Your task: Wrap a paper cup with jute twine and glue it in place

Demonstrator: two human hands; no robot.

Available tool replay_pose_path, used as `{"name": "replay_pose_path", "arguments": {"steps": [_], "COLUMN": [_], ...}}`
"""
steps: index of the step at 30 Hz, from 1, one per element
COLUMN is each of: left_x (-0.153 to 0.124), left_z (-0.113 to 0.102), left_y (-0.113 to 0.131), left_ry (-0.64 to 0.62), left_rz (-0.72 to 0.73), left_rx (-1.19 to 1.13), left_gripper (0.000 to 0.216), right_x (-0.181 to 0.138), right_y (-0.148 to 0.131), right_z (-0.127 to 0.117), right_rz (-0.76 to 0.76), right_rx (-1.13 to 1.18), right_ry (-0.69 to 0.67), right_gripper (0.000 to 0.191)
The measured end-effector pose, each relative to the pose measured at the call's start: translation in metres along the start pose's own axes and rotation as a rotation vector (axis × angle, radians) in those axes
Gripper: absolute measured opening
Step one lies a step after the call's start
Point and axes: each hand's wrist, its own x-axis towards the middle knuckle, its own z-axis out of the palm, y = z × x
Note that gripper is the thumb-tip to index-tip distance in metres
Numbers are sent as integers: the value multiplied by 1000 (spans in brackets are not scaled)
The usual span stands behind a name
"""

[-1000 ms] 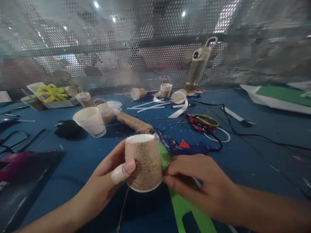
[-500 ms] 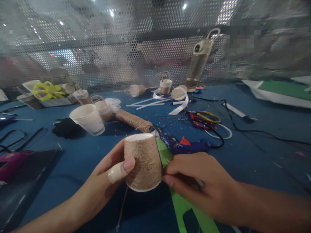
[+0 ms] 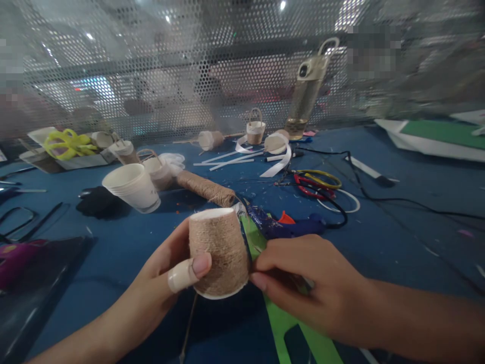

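Note:
My left hand is wrapped round a paper cup covered in brown twine, its thumb, banded with a beige plaster, pressed on the front. The cup is tilted slightly, with a white edge showing at top and bottom. At its lower right side my right hand is closed in a pinch, fingertips against or very near the twine; what they grip is hidden. A thin strand of twine hangs below the cup. Behind lie a roll of twine and a blue glue gun. Under my right hand is a green cut-out sheet.
Stacked white paper cups stand at left near a black lump. Farther back are a small twine basket, white ribbon, a water bottle and a perforated metal screen. A black cable crosses the right.
The whole view has shifted slightly, so things appear a little farther left. Both hands keep the same hold at the cup; the cup seems turned or tilted very slightly.

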Motion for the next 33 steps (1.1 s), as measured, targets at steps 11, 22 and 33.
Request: {"name": "replay_pose_path", "arguments": {"steps": [11, 22, 33], "left_x": [0, -2, -2], "left_z": [1, -4, -7], "left_y": [3, 0, -4], "left_ry": [-48, -53, -87], "left_rz": [13, 19, -10], "left_rx": [47, 120, 116], "left_gripper": [57, 66, 66], "right_x": [-1, -6, -11], "right_y": [-2, 4, 6], "right_z": [1, 4, 6], "right_rz": [15, 40, 50], "right_rx": [-10, -24, -29], "right_ry": [-36, -175, -252], "right_gripper": [18, 14, 15]}}
